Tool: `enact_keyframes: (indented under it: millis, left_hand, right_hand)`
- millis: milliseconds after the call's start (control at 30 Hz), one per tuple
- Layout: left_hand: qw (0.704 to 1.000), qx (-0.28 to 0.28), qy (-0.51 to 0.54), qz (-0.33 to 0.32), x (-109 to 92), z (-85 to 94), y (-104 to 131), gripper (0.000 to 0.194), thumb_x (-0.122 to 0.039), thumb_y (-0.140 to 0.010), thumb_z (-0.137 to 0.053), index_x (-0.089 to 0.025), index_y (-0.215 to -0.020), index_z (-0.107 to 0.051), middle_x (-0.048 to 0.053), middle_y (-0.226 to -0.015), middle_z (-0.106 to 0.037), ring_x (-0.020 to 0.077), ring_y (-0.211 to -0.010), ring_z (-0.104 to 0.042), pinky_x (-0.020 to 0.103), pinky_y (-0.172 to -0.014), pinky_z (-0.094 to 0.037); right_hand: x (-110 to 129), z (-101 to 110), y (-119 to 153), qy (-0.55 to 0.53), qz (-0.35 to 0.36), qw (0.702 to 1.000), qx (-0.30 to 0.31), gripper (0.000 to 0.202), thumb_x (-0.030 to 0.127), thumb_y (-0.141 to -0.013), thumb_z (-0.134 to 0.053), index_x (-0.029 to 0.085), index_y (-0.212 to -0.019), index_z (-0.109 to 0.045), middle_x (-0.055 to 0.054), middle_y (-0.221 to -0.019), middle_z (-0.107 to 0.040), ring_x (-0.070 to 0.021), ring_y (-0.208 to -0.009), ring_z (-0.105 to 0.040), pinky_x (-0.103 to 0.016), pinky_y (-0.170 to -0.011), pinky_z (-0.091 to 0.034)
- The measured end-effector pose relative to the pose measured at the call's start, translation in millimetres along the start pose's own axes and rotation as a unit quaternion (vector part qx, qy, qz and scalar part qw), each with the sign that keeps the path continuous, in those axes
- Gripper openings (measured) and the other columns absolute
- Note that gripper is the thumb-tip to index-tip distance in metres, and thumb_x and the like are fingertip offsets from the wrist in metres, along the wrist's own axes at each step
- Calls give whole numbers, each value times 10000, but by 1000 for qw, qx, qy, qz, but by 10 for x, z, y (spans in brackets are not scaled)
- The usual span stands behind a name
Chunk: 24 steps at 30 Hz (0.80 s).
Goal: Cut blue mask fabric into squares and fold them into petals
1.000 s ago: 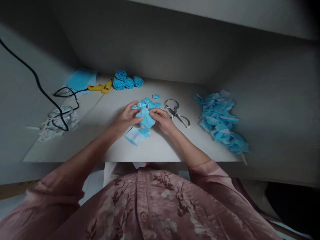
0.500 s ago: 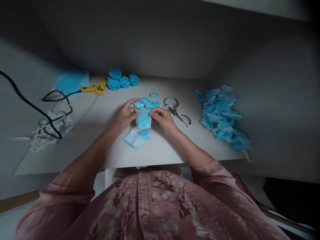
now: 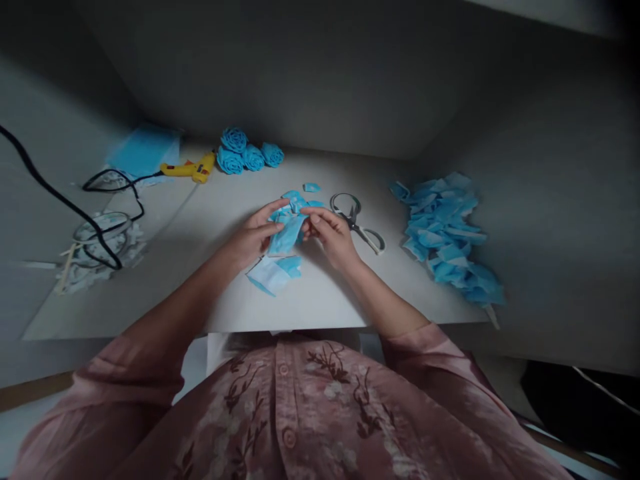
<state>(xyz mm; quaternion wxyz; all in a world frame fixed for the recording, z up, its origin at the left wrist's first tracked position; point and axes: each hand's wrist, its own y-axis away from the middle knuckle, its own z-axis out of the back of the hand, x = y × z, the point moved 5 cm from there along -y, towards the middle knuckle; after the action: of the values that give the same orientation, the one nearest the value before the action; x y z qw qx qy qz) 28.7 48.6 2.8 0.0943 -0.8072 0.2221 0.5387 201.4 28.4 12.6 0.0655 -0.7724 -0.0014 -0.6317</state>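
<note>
Between my two hands is a light-blue piece of fabric, like cut face-mask material, now slanted. My left hand pinches its left side between thumb and fingers. At its upper right corner, my right hand has its fingertips closed on the edge. Several small blue pieces lie just behind the held one, partly covered by it. Nearer my body rest a whitish-blue piece and a smaller blue scrap. Scissors lie spread beside my right hand.
Several blue fabric roses stand at the back, beside a yellow glue gun with a black cord. Blue sheets lie at the back left. A heap of blue pieces fills the right side. White scraps lie left.
The held piece has tilted from upright square to slanted, its upper right corner lifted. My right hand has shifted slightly up and right, fingers more extended. The view has moved a little.
</note>
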Motion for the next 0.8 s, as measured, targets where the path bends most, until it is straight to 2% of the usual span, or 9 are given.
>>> enact_keyframes:
  millis: [67,133,267,400,500,567,633,700,800]
  left_hand:
    - [999,20,25,21,9,-21,6,685,-284,-769,-828,-244,-1425,-636,45,-1047,-755,147,-717,-661,303,-703,-518]
    - [997,36,48,45,30,-51,17,614,-269,-793,-799,-263,-1392,-666,35,-995,-746,128,-633,-612,301,-645,-498]
    - [993,60,78,67,99,-119,35,557,-229,-740,-855,-252,-1277,-711,17,-952,-724,122,-647,-624,273,-596,-485]
    - [994,71,58,61,179,-137,15,550,-305,-764,-869,-238,-1281,-691,21,-866,-713,141,-656,-623,283,-618,-499]
    - [999,11,30,13,166,-54,-53,495,-543,-884,-747,-224,-1260,-698,76,-987,-754,199,-790,-668,328,-688,-538]
    - [1000,-24,7,-16,137,-2,-100,604,-699,-915,-627,-191,-1232,-709,132,-1161,-761,259,-985,-699,347,-727,-548]
    - [999,-30,-19,-25,121,16,-131,743,-810,-907,-523,-148,-1178,-725,171,-1163,-765,298,-1072,-700,350,-732,-544]
    - [997,-40,-50,-34,105,31,-128,760,-833,-857,-575,-126,-1074,-748,166,-1045,-780,288,-1006,-708,340,-725,-532]
    - [990,-73,-111,-51,74,58,-69,573,-669,-728,-831,-128,-907,-765,92,-865,-768,220,-836,-682,317,-732,-509]
  right_hand:
    - [40,23,-4,14,38,999,16,476,595,-823,-821,300,-1190,-753,-46,-1098,-750,-212,-1042,-677,-365,-952,-545]
    - [90,5,6,48,74,994,56,520,545,-834,-835,338,-1296,-716,-47,-1348,-709,-248,-1319,-617,-400,-1137,-478]
    - [161,-104,56,129,119,975,137,412,533,-869,-813,322,-1218,-753,-49,-1486,-643,-279,-1488,-511,-446,-1280,-333]
    - [195,-97,55,152,146,973,95,334,592,-870,-785,260,-855,-741,-80,-1320,-699,-286,-1366,-579,-457,-1227,-365]
    - [129,-7,6,124,99,987,31,417,656,-825,-792,250,-844,-698,-61,-1095,-716,-263,-1127,-635,-418,-1055,-460]
    - [66,39,-26,110,60,992,4,451,668,-782,-813,241,-843,-679,-21,-887,-657,-215,-911,-601,-361,-903,-469]
    - [21,61,-49,108,37,993,-7,466,659,-748,-833,231,-820,-662,11,-769,-574,-177,-786,-528,-321,-804,-433]
    - [-3,57,-63,110,29,994,-2,455,631,-743,-843,221,-803,-654,22,-734,-543,-155,-737,-486,-302,-753,-398]
    - [-8,40,-68,121,33,992,10,432,598,-756,-841,211,-805,-654,33,-718,-541,-137,-704,-462,-287,-723,-377]
